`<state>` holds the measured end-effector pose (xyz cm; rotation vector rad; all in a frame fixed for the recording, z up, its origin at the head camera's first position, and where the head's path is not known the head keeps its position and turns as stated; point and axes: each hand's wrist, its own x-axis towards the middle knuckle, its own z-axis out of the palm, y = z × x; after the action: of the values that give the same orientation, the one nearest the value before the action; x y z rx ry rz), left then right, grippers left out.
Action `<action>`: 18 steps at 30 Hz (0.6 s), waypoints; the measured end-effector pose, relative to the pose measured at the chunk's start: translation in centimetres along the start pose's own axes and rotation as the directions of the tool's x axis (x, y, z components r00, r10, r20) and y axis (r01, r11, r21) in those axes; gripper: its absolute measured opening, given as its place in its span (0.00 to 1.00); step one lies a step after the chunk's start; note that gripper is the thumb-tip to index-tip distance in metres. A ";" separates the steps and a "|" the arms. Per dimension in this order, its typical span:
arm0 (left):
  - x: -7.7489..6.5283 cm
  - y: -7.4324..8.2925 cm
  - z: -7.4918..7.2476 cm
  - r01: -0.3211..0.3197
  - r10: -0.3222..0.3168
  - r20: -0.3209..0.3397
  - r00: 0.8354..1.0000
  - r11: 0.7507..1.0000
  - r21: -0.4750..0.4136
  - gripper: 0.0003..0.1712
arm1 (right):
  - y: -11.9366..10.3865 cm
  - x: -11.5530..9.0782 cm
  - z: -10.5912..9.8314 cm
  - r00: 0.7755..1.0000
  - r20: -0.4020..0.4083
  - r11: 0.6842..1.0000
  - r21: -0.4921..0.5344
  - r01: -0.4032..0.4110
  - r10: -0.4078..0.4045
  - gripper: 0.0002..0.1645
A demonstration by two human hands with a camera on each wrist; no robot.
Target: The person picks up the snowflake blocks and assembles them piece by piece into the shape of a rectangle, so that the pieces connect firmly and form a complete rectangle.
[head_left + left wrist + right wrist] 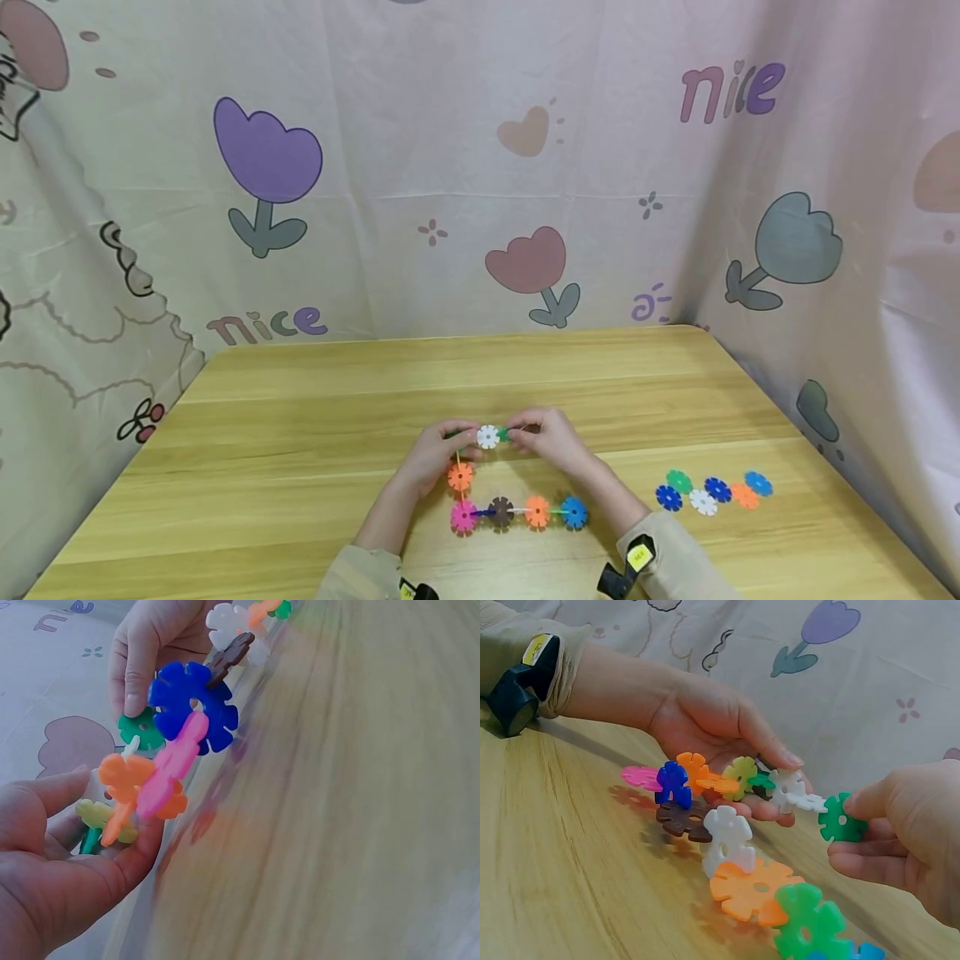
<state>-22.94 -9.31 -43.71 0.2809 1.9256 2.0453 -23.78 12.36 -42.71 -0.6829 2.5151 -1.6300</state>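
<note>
A chain of notched plastic snowflake discs bends in a C shape in the head view. My left hand (429,460) holds its upper corner, thumb above and fingers below, beside a white disc (483,441). Between thumb and fingers, my right hand (553,438) pinches a green disc (829,824) at the chain's upper end. The discs slot together edge to edge. Down the side come an orange disc (454,479) and a pink disc (458,518); along the bottom run a brown disc (496,514), another orange disc (532,514) and a blue end disc (569,515).
Several loose discs lie on the table's right, among them a green disc (679,481), a white disc (703,502) and an orange disc (746,496). A printed cloth (420,108) hangs behind the wooden table (247,467) and along its sides.
</note>
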 end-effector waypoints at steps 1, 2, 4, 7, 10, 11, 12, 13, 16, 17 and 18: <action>0.0 0.0 0.0 0.002 -0.002 -0.002 1.000 1.000 -0.002 0.20 | 0.0 0.0 0.0 1.000 0.001 1.000 0.007 0.002 -0.002 0.08; 0.1 0.0 0.1 0.004 -0.004 -0.006 1.000 1.000 -0.006 0.20 | 0.0 -0.1 0.0 1.000 0.004 1.000 0.008 0.001 -0.001 0.09; 0.1 0.0 0.1 0.007 -0.007 -0.012 1.000 1.000 -0.013 0.20 | 0.0 -0.1 -0.1 1.000 0.009 1.000 0.012 -0.011 0.011 0.09; 0.1 0.1 0.2 0.010 -0.010 -0.017 1.000 1.000 -0.020 0.19 | 0.1 -0.1 -0.1 1.000 0.011 0.999 0.037 -0.029 0.029 0.08; 0.1 0.1 0.2 0.016 -0.017 -0.024 1.000 1.000 -0.023 0.18 | 0.2 -0.1 0.0 0.999 0.018 0.995 0.090 -0.038 0.037 0.08; 0.1 0.2 0.2 0.016 -0.017 -0.026 1.000 1.000 -0.025 0.18 | 0.1 0.0 0.1 0.999 0.020 0.993 0.113 -0.044 0.042 0.08; 0.1 0.2 0.2 0.019 -0.020 -0.030 0.999 0.999 -0.028 0.18 | 0.1 0.0 0.1 0.999 0.021 0.990 0.131 -0.053 0.050 0.08; 0.2 0.2 0.2 0.021 -0.022 -0.033 0.999 0.999 -0.031 0.18 | 0.1 0.0 0.2 0.998 0.022 0.987 0.149 -0.061 0.059 0.08; 0.2 0.4 0.2 0.023 -0.024 -0.029 0.999 0.999 -0.037 0.18 | -0.2 0.1 0.1 0.995 0.026 0.976 0.197 -0.095 0.092 0.08; 0.2 0.4 0.2 0.023 -0.024 -0.027 0.999 0.999 -0.038 0.18 | -0.4 0.0 0.1 0.995 0.027 0.973 0.207 -0.103 0.099 0.08; 0.3 0.4 0.2 0.025 -0.026 -0.024 0.999 0.999 -0.038 0.18 | -0.5 0.0 0.1 0.994 0.029 0.971 0.217 -0.105 0.101 0.07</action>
<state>-23.16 -9.08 -43.32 0.2217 1.8932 2.0755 -23.61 12.08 -42.30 -0.5311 2.2705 -1.8168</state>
